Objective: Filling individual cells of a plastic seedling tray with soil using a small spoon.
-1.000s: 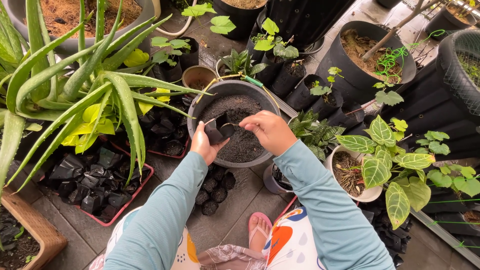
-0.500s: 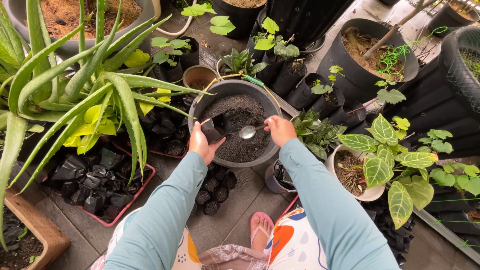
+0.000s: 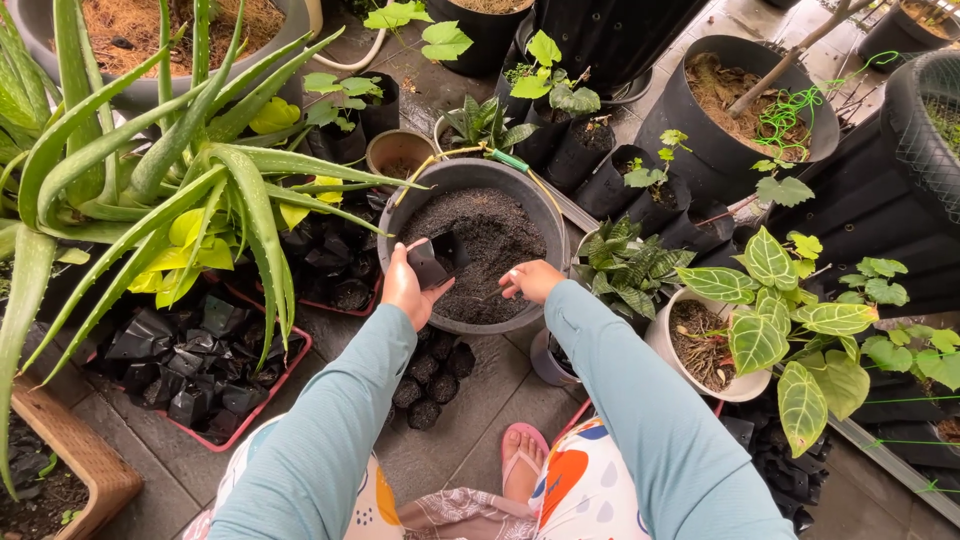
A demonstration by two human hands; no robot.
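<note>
While we're looking down from the head cam | left hand point(image 3: 404, 288) grips a small black grow bag point(image 3: 428, 264), mouth open over the bucket point(image 3: 545, 215) rim | right hand point(image 3: 530, 281) curled down in the soil point(image 3: 478, 240) – spoon hidden, can't tell its hold | we'd keep that bag close and upright – less spill

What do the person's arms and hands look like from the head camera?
Both arms wear long, plain teal sleeves reaching the wrists. The left hand and right hand are bare: no gloves, and no rings or watch that I can make out.
</note>
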